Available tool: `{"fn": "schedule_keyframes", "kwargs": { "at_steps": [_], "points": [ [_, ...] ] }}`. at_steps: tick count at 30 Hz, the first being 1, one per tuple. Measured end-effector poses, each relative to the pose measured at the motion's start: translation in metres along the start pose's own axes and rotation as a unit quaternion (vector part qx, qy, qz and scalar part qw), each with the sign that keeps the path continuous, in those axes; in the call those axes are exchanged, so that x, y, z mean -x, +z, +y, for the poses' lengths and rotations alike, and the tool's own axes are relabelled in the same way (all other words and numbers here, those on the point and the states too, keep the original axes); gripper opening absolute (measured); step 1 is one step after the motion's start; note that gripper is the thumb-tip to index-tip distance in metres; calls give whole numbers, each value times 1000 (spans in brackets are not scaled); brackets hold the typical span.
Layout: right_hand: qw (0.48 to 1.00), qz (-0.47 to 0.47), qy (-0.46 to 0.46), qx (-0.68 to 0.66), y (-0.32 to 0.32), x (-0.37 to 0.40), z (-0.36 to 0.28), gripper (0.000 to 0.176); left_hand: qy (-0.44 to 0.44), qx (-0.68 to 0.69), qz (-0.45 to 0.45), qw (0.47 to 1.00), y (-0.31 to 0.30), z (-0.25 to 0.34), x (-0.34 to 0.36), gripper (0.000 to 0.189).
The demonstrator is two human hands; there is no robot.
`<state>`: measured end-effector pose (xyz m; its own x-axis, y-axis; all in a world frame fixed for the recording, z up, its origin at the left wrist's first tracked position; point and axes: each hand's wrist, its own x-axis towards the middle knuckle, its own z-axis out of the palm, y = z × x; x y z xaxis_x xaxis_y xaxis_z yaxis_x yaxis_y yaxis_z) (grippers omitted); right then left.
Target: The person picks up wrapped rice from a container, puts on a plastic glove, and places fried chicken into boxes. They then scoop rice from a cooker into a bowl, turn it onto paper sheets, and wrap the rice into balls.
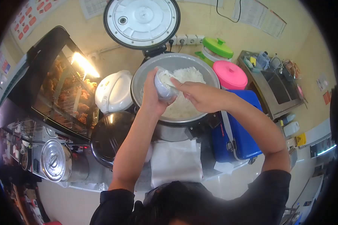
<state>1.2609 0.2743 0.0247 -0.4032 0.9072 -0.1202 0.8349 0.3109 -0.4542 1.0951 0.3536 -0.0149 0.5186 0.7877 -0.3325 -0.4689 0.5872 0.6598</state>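
Note:
My left hand (151,92) is wrapped round a small white bowl (163,90), tilted over the big rice cooker (211,73). White rice shows inside the bowl. In my right hand (199,96) is a rice paddle (173,83), its pale blade against the rice at the bowl's mouth; most of its handle is hidden by my fingers. Below both hands, cooked rice (189,76) lies in the cooker, heaped at the far side. The cooker's round lid (143,22) stands raised behind it.
A lit glass warmer (64,86) with fried food stands left, near a white lidded container (112,92) and a steel pot (55,161). White sheets (176,161) lie in front. To the right are a pink-lidded container (230,74), a blue cooler box (244,127) and a sink (281,88).

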Motion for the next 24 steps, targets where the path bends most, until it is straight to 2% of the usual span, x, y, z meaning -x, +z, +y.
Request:
{"fn": "schedule_keyframes", "kwargs": {
  "at_steps": [2, 4, 6, 8, 10, 14, 16, 19, 23, 24],
  "points": [
    [998, 59, -22, -14, -6, 3, 8, 73, 17, 23, -28, 999, 5, 2, 1, 43],
    [992, 108, -60, 9, -10, 2, 22, 68, -3, 69, -38, 997, 5, -2, -2, 44],
    [996, 63, -32, -46, -37, 9, 7, 65, -16, 96, -59, 993, 8, -4, -3, 46],
    [994, 25, 46, -96, -61, 23, -22, 62, -28, 112, -82, 990, 8, -10, 0, 48],
    [976, 5, 170, -134, -77, 31, -49, 61, -29, 117, -58, 991, 9, -13, 0, 48],
    [997, 69, 29, -8, -47, 18, -2, 63, -45, 92, -44, 994, 10, -15, 5, 48],
    [995, 78, 12, 60, -8, 8, 0, 65, 2, 87, -35, 996, 15, -20, 6, 46],
    [991, -10, 130, -22, -7, 10, -60, 65, 41, 79, -49, 995, 2, -28, -6, 46],
    [993, 72, 47, -84, -21, 23, -31, 61, 87, 97, -62, 990, -11, -41, -6, 45],
    [988, 104, 108, -37, -15, 22, -22, 61, 94, 93, -64, 989, -11, -42, -7, 44]
  ]
}}
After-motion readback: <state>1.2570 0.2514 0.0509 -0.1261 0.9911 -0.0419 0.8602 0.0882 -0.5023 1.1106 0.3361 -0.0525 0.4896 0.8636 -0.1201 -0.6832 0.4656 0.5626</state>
